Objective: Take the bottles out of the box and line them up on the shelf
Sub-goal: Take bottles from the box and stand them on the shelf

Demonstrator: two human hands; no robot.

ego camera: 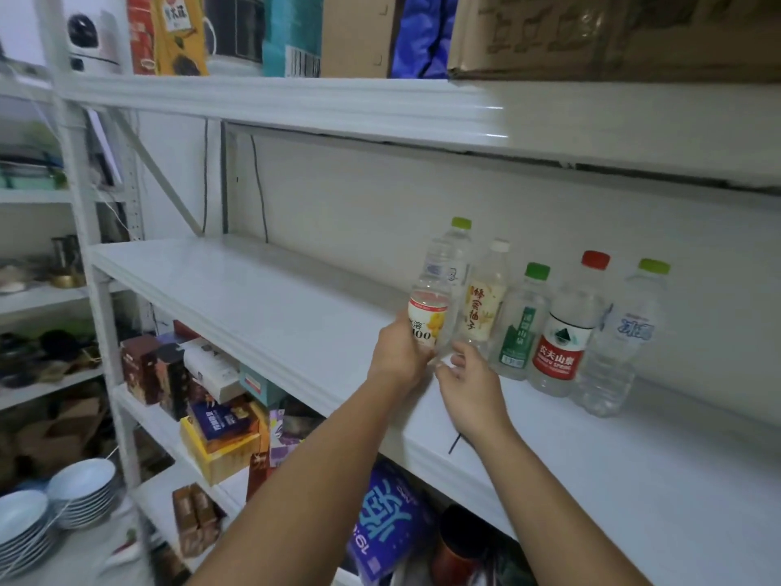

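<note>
Several plastic bottles stand in a row on the white shelf [236, 289] against the wall: a green-capped clear bottle [456, 251], a white-capped yellow-label bottle [486, 302], a green-label bottle [522, 323], a red-capped bottle [564, 332] and a clear blue-print bottle [625, 340]. My left hand [395, 353] grips a small bottle with a white and yellow label [427, 310] at the left end of the row, just above the shelf. Beside the small bottle's base, my right hand [469, 382] has its fingers spread and holds nothing. The box is out of view.
The shelf above [296, 103] carries cardboard boxes, packets and a white appliance. Below the bottle shelf are coloured cartons [224, 433] and a blue pack [389, 522]. Stacked white bowls [80, 488] sit at lower left. Another rack stands at far left.
</note>
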